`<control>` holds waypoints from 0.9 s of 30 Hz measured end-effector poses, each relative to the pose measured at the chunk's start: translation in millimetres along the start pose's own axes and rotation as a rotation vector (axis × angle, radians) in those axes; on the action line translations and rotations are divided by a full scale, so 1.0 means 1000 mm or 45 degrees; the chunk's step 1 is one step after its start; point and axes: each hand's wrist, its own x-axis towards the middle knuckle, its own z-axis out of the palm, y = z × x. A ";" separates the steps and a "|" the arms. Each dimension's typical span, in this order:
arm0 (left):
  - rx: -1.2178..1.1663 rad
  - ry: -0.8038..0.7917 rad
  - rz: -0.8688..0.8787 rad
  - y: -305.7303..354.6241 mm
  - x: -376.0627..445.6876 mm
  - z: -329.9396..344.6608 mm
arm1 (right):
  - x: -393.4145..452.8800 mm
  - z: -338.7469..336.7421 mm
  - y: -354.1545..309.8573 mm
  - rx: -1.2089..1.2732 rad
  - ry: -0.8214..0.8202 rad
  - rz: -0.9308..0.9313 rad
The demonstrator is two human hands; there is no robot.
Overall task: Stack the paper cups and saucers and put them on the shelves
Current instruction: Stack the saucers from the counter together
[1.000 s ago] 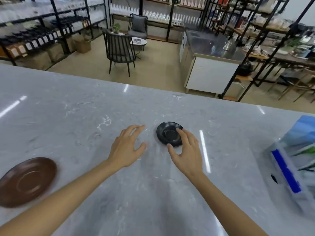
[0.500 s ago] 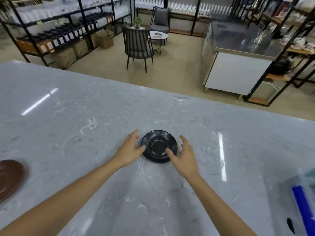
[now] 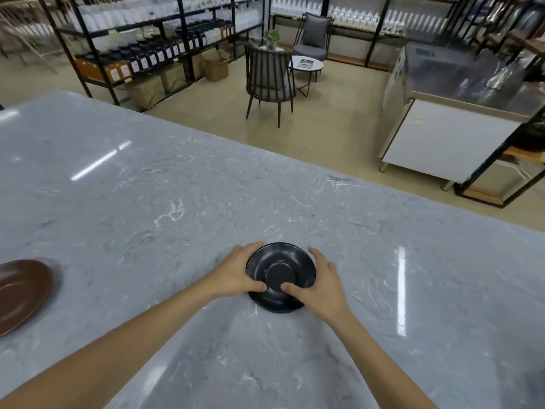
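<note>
A black saucer (image 3: 280, 267) is held between both hands just over the grey marble counter (image 3: 177, 208); a second dark rim shows under its near edge, so it may sit on another black saucer, or that may be shadow. My left hand (image 3: 236, 273) grips its left rim, thumb on the inner face. My right hand (image 3: 321, 284) grips the right rim, thumb on the inner face too. A brown saucer (image 3: 20, 290) lies flat at the counter's left edge, partly cut off by the frame.
Beyond the counter's far edge are black metal shelves (image 3: 141, 48) with bottles and boxes at back left, a dark chair (image 3: 269, 81) with a small round table, and a steel-topped cabinet (image 3: 448, 125) at right.
Both hands closed in on the black saucer, thumbs now on its inner face, and it sits nearer to me. The view shifted left; the blue-and-white package at right is out of frame.
</note>
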 end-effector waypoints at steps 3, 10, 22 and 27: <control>-0.012 0.004 -0.002 -0.008 -0.017 -0.005 | -0.009 0.008 -0.011 0.010 -0.068 -0.103; 0.042 -0.037 0.032 -0.010 -0.062 -0.031 | -0.033 0.020 -0.040 -0.076 -0.172 -0.222; 0.062 0.028 0.067 -0.054 -0.130 -0.091 | -0.062 0.070 -0.110 -0.151 -0.327 -0.396; 0.253 0.090 0.102 -0.092 -0.154 -0.133 | -0.066 0.114 -0.151 -0.174 -0.350 -0.427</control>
